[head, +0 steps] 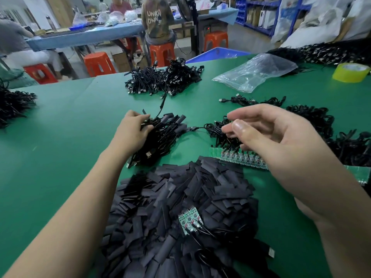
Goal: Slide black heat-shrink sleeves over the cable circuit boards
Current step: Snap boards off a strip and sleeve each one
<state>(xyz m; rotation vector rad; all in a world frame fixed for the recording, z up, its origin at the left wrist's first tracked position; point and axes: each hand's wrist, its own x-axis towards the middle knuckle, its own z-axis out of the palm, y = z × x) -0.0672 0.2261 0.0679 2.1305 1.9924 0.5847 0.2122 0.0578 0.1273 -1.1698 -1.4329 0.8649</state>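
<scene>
A big heap of flat black heat-shrink sleeves (180, 207) lies on the green table (60, 147) in front of me. A small green panel of circuit boards (189, 220) with cables soldered on rests on the heap. A longer strip of green boards (236, 157) with black cables lies beyond it. My left hand (132, 131) rests on a bundle of sleeved cables (160, 137), fingers curled into it. My right hand (277, 145) hovers above the strip, fingers loosely bent, holding nothing that I can see.
More black cable piles sit at the back centre (164, 79), far left (14, 105) and right (321, 125). A clear plastic bag (255, 73) and a yellow tape roll (350, 72) lie at the back right. People sit on orange stools (98, 63) at a bench behind.
</scene>
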